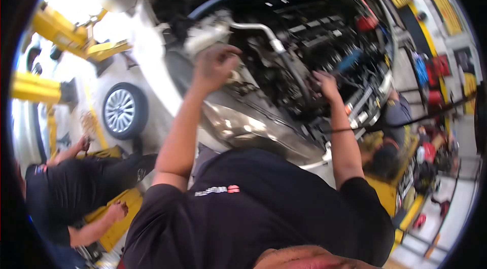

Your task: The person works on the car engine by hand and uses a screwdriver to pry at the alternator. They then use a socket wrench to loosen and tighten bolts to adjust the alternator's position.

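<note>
My left hand [215, 67] is above the front corner of the engine bay, beside a white plastic reservoir [207, 36]. Its fingers are loosely bent and apart, with nothing visible between them. A pale hose [261, 28] runs from near the reservoir toward the engine [317, 36]. Deeper in the bay, my right hand [326, 85] is closed at the engine's front side, by a black hose [297, 79]. Whatever its fingers grip is dark and cannot be made out. Below both hands lies the car's headlight [243, 124].
A wheel [120, 111] stands on the floor at left, near yellow lift arms [66, 33]. A person in black [76, 193] is at lower left. Another person [393, 117] bends down at right, near a yellow cart [380, 167]. A dark cable [431, 117] crosses the right side.
</note>
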A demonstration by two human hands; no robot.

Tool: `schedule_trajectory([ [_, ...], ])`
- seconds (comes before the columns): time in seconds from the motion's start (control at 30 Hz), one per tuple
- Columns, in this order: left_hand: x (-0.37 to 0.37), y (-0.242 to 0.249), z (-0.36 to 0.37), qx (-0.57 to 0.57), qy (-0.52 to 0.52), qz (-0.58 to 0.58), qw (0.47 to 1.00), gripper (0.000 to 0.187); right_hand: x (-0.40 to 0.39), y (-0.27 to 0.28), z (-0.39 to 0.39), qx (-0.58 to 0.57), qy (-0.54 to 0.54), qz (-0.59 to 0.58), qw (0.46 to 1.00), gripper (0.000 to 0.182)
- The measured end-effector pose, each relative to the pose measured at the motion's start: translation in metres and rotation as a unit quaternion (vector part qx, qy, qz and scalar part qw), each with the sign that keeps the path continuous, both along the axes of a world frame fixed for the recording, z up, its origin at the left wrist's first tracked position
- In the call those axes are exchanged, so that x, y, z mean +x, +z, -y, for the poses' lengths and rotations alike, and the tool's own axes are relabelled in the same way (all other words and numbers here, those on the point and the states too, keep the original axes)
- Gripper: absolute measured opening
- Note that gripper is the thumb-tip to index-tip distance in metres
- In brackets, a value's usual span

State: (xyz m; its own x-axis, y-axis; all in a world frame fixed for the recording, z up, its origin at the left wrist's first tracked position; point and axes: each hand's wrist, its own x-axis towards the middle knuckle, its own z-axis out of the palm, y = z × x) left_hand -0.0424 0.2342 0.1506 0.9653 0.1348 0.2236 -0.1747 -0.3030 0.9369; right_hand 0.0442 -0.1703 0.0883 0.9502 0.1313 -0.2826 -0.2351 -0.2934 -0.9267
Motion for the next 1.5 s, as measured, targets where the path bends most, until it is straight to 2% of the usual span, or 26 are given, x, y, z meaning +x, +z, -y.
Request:
schedule_trajectory([
  [0.07,-0.002,0.009,0.0,0.044,0.008,-0.003,0.999,0.022,0.012,-0.018,0.006,-0.275,0.154,0.078,0.946,0.023],
  [0.1,0.0,0.007,-0.001,0.041,0.003,0.004,0.999,0.022,0.013,-0.018,0.005,-0.283,0.147,0.07,0.945,0.023],
  [0.17,0.001,0.005,0.0,0.039,-0.008,0.006,0.999,0.021,0.009,-0.021,0.0,-0.451,0.277,0.287,0.798,0.027],
  [0.2,0.001,0.006,0.0,0.019,-0.006,-0.002,1.0,0.02,0.01,-0.023,0.001,-0.454,0.275,0.282,0.799,0.027],
  [0.23,0.002,0.007,0.002,-0.002,-0.001,-0.01,1.0,0.019,0.012,-0.023,0.003,-0.323,0.186,0.18,0.91,0.028],
  [0.27,0.002,0.005,0.002,-0.007,-0.005,-0.015,1.0,0.019,0.009,-0.026,0.006,-0.177,0.087,0.068,0.978,0.029],
  [0.33,0.003,0.003,0.0,0.015,-0.002,-0.016,1.0,0.019,0.006,0.0,0.0,0.068,0.011,-0.1,0.993,0.027],
  [0.43,0.003,0.006,0.0,0.023,-0.009,-0.019,1.0,0.019,0.006,0.007,-0.003,0.101,-0.031,-0.137,0.985,0.027],
  [0.53,0.003,0.006,0.0,0.015,-0.009,-0.015,1.0,0.019,0.009,0.01,-0.004,0.011,0.016,-0.104,0.994,0.027],
  [0.57,0.003,0.006,0.0,0.011,-0.01,-0.015,1.0,0.018,0.007,0.012,-0.009,-0.193,0.135,0.066,0.97,0.026],
  [0.6,0.002,0.008,0.0,0.011,-0.007,-0.018,1.0,0.018,0.002,0.013,-0.013,-0.377,0.241,0.231,0.864,0.025],
  [0.63,0.002,0.01,0.001,0.015,-0.009,-0.021,1.0,0.018,-0.001,0.016,-0.014,-0.398,0.302,0.259,0.826,0.024],
  [0.67,0.002,0.012,0.001,0.018,-0.013,-0.023,0.999,0.018,-0.001,0.008,-0.013,-0.396,0.303,0.257,0.828,0.024],
  [0.77,0.003,0.01,0.002,0.016,-0.014,-0.018,1.0,0.018,-0.001,0.0,-0.009,-0.261,0.095,0.105,0.955,0.03],
  [0.8,0.003,0.008,0.002,0.016,-0.015,-0.021,1.0,0.018,0.01,-0.014,-0.002,-0.107,0.055,0.031,0.992,0.034],
  [0.87,0.005,0.005,0.002,0.017,-0.01,-0.021,1.0,0.018,0.007,0.001,-0.003,0.091,-0.013,-0.116,0.989,0.032],
  [1.03,0.0,0.011,0.002,0.015,-0.011,-0.027,0.999,0.018,0.005,0.001,-0.006,0.081,-0.037,-0.131,0.987,0.031],
  [1.1,0.001,0.01,0.002,0.002,-0.012,-0.008,1.0,0.018,0.004,0.001,-0.009,-0.229,0.1,0.079,0.965,0.031],
  [1.13,0.0,0.009,0.002,0.001,-0.006,-0.009,1.0,0.018,0.004,0.0,-0.01,-0.229,0.106,0.079,0.965,0.031],
  [1.2,0.003,0.007,0.001,0.006,-0.011,0.0,1.0,0.018,0.002,0.001,-0.013,-0.414,0.28,0.35,0.792,0.034],
  [1.23,0.004,0.007,0.0,0.006,-0.009,-0.002,1.0,0.018,-0.003,0.001,-0.012,-0.354,0.243,0.343,0.836,0.035],
  [1.27,0.005,0.007,0.0,0.014,-0.008,-0.001,1.0,0.018,0.003,-0.006,-0.008,-0.355,0.246,0.341,0.835,0.035],
  [1.33,0.002,0.006,0.002,0.017,-0.01,-0.006,1.0,0.019,0.013,-0.029,0.008,-0.159,0.055,0.111,0.979,0.029],
  [1.37,0.002,0.008,0.002,0.013,-0.01,-0.013,1.0,0.019,0.009,-0.01,0.001,0.026,0.007,-0.062,0.998,0.03],
  [1.4,0.002,0.01,0.003,0.01,-0.01,-0.016,1.0,0.019,0.008,-0.006,-0.002,0.103,-0.018,-0.096,0.99,0.03],
  [1.5,0.001,0.013,0.004,0.015,-0.014,-0.001,1.0,0.019,0.006,0.002,-0.006,0.097,-0.038,-0.115,0.988,0.029],
])
